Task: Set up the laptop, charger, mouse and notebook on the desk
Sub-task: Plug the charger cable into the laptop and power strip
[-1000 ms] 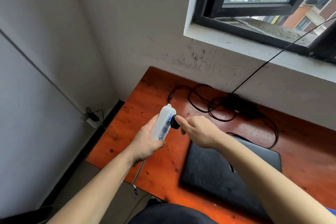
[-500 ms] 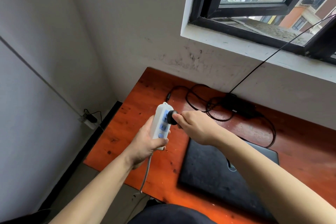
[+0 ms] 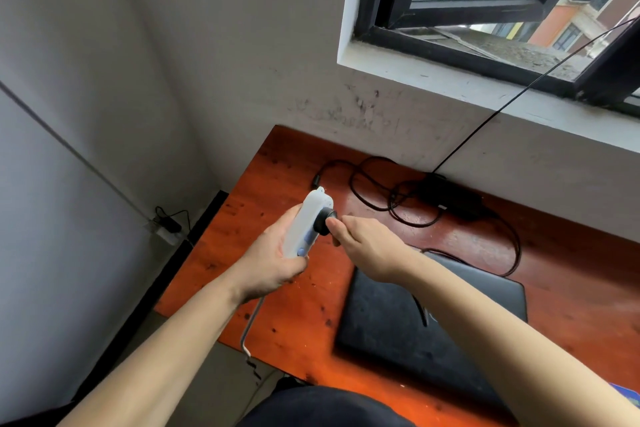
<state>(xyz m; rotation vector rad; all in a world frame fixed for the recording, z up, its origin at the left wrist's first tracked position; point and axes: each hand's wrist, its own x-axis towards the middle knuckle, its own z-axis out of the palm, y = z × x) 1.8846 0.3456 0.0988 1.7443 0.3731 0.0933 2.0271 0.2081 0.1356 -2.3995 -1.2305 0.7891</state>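
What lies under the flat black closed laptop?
The orange wooden desk shows around the laptop. Anything directly beneath is covered; the right forearm hides part of its lid.

White power strip, black plug, orange desk

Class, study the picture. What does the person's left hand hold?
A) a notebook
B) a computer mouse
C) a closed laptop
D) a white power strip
D: the left hand grips the white power strip above the desk, while the right hand holds a black plug against it; the laptop lies closed on the desk.
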